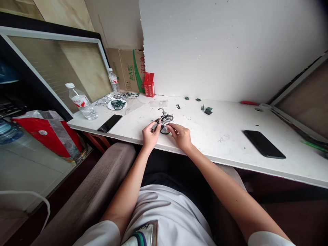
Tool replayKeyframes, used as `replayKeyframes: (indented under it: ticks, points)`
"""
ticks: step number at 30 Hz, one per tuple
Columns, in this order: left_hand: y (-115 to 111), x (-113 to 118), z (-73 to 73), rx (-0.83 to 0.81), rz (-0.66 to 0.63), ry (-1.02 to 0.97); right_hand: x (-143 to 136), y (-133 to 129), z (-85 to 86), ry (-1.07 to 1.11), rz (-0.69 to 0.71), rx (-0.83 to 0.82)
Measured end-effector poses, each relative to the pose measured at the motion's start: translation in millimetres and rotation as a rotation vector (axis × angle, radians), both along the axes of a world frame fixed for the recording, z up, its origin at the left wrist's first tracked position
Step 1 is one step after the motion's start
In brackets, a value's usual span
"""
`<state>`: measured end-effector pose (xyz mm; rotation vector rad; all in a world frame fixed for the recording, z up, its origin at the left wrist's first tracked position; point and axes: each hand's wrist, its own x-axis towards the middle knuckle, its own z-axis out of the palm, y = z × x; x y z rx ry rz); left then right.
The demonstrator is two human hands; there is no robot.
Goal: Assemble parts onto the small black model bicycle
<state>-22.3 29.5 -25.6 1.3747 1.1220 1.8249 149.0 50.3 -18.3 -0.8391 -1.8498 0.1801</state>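
Observation:
Near the front edge of the white table, a small black model bicycle (167, 118) with spoked wheels is held between both hands. My left hand (150, 134) is closed around its left part, fingers and thumb pressed on dark thin pieces. From the right, my right hand (181, 135) pinches at the bicycle beside the lower wheel (164, 129); whether it grips the frame or a separate small part is too small to tell. The handlebar end points up and away from me.
Left are a green model bicycle (118, 104) on a white plate (110, 106), a phone (110, 123), bottles (83, 104) and black part frames (129, 95). Behind stands a red box (149, 84). Dark green pieces (208, 110) lie right of centre; another phone (263, 144) is further right.

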Motion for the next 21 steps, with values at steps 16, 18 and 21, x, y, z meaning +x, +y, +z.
replayKeyframes:
  ticks: [16,18,21]
  points:
    - [0.2,-1.6,-1.9,0.009,0.015,0.044,0.7,1.7,-2.7,-0.008,0.001,-0.001]
    - [0.6,-1.6,-2.9,0.014,0.021,0.047,0.6,1.9,-2.6,-0.019,-0.001,0.017]
    - [0.3,-1.6,-3.2,0.023,0.022,0.058,0.5,1.8,-1.9,-0.031,-0.003,0.055]
